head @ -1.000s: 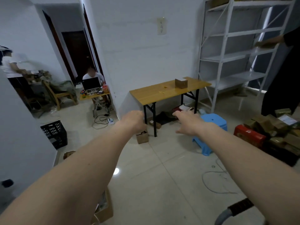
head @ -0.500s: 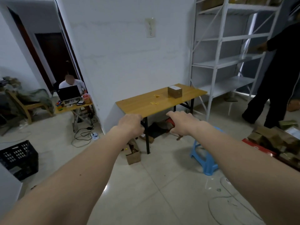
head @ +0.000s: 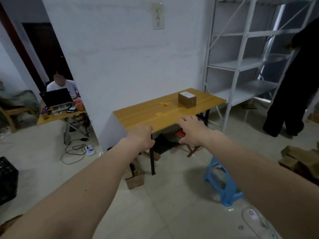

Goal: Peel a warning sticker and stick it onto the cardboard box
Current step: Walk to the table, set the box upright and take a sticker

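**Reaching toward the stickers and box on the wooden surface**

Sitting near the far right end of the wooden surface point(head: 138, 116), the cardboard box point(head: 187, 100) stands upright with a white label on its top face. Small yellow warning stickers point(head: 164, 104) lie flat on the wood to the left of the box, one group close to it and another pair nearer the front edge; all of them are apart from the box and untouched.

Both bare arms stretch forward from the bottom corners. The left hand point(head: 140, 136) is seen from the back, knuckles up, over the front left part of the surface; its fingers curl downward and hold nothing, though whether they touch the edge cannot be told. The right hand point(head: 192, 129) hovers by the front edge, below the nearer pair of stickers, with its fingers point(head: 185, 120) loosely spread and empty.

Under the surface sit dark items and something red, too shadowed to name. A blue plastic stool point(head: 222, 185) stands on the tiled floor to the right, and a small open carton point(head: 135, 181) rests on the floor beside the black front leg. A white metal shelf rack point(head: 241, 62) stands against the wall on the right, with a person in dark clothes point(head: 291, 94) next to it. On the left, another person sits behind a laptop point(head: 56, 99) at a second table.
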`<state>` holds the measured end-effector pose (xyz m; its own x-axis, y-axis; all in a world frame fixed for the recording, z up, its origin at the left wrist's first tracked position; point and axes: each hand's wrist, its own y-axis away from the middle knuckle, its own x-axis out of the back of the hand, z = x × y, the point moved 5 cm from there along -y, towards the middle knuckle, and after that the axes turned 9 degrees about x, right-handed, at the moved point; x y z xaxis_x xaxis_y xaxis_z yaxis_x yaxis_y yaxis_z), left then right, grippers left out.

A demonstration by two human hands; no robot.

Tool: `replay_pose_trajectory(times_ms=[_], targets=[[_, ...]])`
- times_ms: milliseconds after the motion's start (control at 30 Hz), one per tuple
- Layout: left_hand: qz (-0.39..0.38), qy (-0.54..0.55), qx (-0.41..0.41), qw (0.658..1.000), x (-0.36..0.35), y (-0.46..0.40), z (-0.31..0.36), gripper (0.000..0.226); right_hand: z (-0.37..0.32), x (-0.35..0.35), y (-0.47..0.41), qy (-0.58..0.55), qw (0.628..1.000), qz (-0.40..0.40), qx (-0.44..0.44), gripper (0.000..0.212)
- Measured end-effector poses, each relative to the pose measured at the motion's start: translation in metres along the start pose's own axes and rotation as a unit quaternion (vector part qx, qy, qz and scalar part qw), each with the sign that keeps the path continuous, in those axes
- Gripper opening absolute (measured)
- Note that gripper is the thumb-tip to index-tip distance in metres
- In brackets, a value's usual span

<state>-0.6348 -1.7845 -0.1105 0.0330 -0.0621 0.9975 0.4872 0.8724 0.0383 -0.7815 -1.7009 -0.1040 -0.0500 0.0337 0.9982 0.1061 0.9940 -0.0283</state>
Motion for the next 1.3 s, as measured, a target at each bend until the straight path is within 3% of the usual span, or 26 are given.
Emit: replay_pose_trajectory(times_ms=[267,600,900,1033,1300], targets=[[0.055,0.015,-0.008,0.998,0.035,-0.161,0.072,0.051,0.127,0.018,-0.122,0.009,1.000,0.000,-0.004,0.071],[0.001,0.018,-0.011,1.000,-0.014,-0.325,0.114,0.058,0.227,-0.020,-0.246,-0.002,1.000,-0.022,0.008,0.071],[-0.002,0.036,-0.016,0.999,-0.014,-0.498,0.146,0.063,0.329,-0.011,-0.396,0.025,0.999,-0.030,-0.003,0.073],[0.022,0.045,-0.018,0.999,-0.004,-0.575,0.160,0.062,0.364,-0.006,-0.458,0.026,1.000,-0.007,0.003,0.070],[-0.020,0.038,-0.038,0.998,-0.035,-0.685,0.210,0.056,0.444,-0.024,-0.549,0.004,0.999,-0.034,0.008,0.076]])
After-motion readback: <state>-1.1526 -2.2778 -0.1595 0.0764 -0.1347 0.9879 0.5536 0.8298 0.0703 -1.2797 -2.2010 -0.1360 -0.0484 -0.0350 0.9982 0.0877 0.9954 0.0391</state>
